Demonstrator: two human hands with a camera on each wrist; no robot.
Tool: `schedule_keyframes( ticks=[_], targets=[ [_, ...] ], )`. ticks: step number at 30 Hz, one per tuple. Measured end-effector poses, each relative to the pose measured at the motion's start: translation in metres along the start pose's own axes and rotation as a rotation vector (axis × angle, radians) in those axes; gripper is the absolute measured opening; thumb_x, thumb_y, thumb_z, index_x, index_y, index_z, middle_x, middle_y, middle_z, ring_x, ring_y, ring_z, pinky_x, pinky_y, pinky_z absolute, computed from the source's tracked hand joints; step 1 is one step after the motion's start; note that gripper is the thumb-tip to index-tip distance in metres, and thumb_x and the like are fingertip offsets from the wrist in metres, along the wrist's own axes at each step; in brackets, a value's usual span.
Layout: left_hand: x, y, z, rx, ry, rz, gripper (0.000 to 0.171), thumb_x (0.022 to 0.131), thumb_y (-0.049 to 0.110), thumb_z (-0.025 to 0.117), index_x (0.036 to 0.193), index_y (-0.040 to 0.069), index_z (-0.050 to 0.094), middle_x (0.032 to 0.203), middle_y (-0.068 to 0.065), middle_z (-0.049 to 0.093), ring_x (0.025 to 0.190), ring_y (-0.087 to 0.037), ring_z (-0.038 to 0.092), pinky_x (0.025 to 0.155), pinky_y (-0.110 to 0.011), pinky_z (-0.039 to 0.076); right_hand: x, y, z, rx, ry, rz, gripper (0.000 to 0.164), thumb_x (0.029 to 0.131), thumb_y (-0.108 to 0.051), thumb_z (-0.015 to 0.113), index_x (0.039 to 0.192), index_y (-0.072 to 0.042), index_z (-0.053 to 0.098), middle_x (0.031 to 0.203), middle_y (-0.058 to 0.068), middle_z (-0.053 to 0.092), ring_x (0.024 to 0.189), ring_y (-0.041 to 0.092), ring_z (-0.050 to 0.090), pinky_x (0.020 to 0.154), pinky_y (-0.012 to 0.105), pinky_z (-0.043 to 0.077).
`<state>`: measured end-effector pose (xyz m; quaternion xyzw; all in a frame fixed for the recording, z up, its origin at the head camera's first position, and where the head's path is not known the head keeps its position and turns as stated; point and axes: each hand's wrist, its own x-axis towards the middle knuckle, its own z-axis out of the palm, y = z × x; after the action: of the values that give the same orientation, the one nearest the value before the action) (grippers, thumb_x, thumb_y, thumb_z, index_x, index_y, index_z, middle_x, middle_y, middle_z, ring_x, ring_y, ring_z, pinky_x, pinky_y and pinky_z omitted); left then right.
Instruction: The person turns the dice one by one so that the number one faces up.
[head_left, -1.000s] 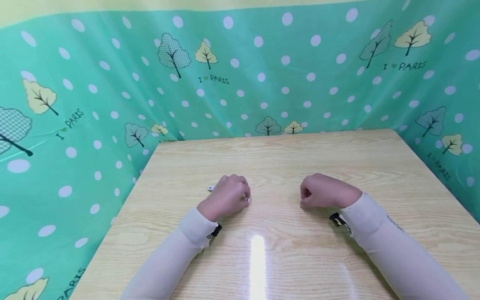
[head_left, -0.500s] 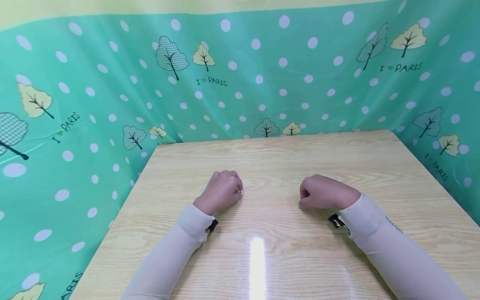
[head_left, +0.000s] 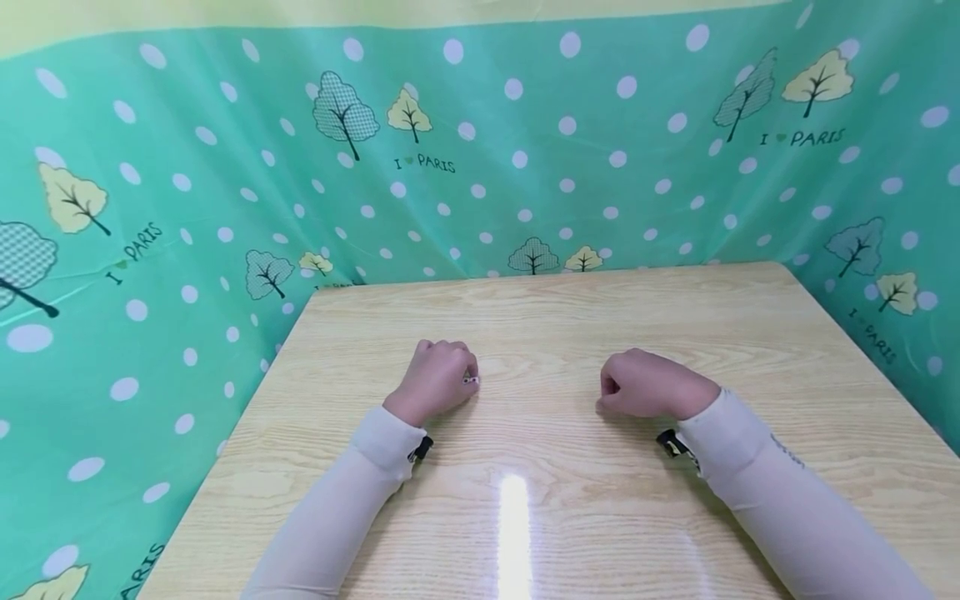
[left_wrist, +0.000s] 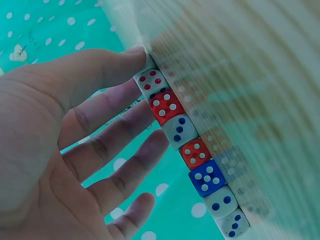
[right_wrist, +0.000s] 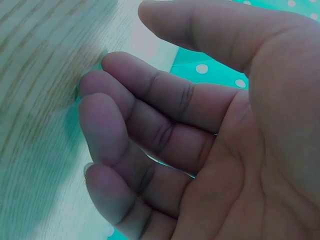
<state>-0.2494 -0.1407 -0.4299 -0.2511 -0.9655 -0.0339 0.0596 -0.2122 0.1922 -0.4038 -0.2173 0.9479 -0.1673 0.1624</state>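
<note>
My left hand (head_left: pixel 433 377) is over the left middle of the table, pinching a white die (head_left: pixel 471 380) between thumb and index finger. In the left wrist view, this end die is mostly hidden by my thumb (left_wrist: pixel 120 60). It stands at the head of a row of dice on the table: a white die with red pips (left_wrist: pixel 151 82), a red die (left_wrist: pixel 167 106), a white one with blue pips (left_wrist: pixel 180 130), another red, a blue die (left_wrist: pixel 207 178) and two more white. My right hand (head_left: pixel 651 383) rests on the table, fingers loosely curled around nothing.
The wood-grain table (head_left: pixel 555 325) reaches back to a green dotted curtain (head_left: pixel 487 150), which also hangs along its left and right sides. A bright light reflection (head_left: pixel 515 533) lies on the tabletop between my forearms.
My left hand has moved left and slightly farther back with the pinched die. The die seen left of that hand earlier is now hidden from the head view. My right hand stays put.
</note>
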Motion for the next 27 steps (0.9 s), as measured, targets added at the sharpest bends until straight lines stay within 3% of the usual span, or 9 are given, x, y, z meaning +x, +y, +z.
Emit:
schedule_keyframes(
  ticks=[21, 27],
  targets=[
    [-0.0005, -0.004, 0.0018, -0.01, -0.044, -0.026, 0.005, 0.088, 0.026, 0.079, 0.089, 0.023, 0.082, 0.094, 0.008, 0.075, 0.084, -0.015, 0.066, 0.099, -0.054, 0.041, 0.0018, -0.001, 0.0005, -0.008, -0.004, 0.007, 0.018, 0.093, -0.026, 0.076, 0.078, -0.018, 0.069, 0.071, -0.004, 0.061, 0.061, 0.012, 0.051, 0.06, 0.03, 0.043],
    [-0.0009, 0.0029, 0.0004, -0.022, -0.037, -0.007, 0.024, 0.089, 0.029, 0.077, 0.11, 0.018, 0.08, 0.112, 0.001, 0.075, 0.103, -0.023, 0.068, 0.097, -0.051, 0.044, -0.0002, 0.0038, 0.0022, 0.002, 0.007, 0.008, 0.016, 0.093, -0.026, 0.075, 0.08, -0.019, 0.07, 0.073, -0.005, 0.062, 0.064, 0.013, 0.053, 0.062, 0.031, 0.045]
  ],
)
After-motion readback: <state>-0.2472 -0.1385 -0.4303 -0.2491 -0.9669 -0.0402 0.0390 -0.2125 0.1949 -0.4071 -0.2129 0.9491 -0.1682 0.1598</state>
